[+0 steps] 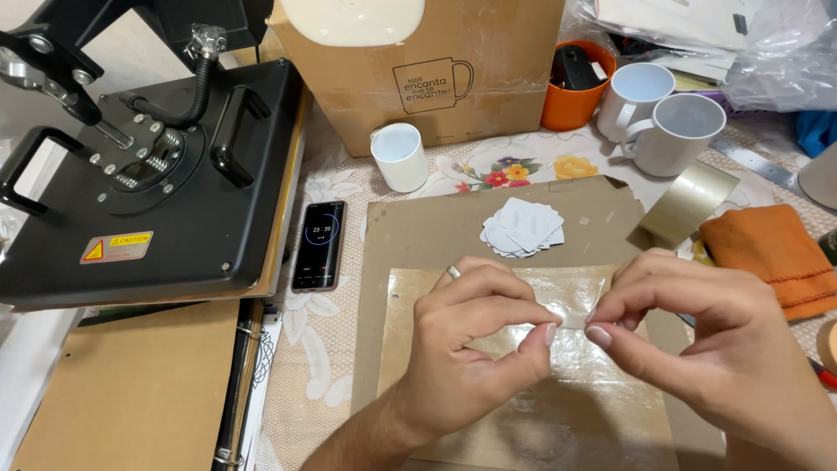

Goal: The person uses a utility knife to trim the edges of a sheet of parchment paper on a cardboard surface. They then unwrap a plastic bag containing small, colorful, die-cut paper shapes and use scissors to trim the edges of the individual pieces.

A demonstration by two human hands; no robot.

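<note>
My left hand [475, 344] and my right hand [697, 327] meet above a glossy taped cardboard sheet [575, 410]. Both pinch a small, pale piece [573, 316] between thumb and forefinger tips; what it is stays too small to tell. A ring sits on a finger of my left hand. Just beyond the hands lies a pile of small white cards [523, 228] on a larger brown cardboard board [418, 235].
A black heat press [148, 174] stands at the left, with a phone [318, 244] beside it. At the back are a cardboard box [488, 96], three white mugs [401, 155] [635, 94] [676, 133] and an orange cup [575, 105]. A tape roll [689, 202] and orange cloth [772, 253] lie right.
</note>
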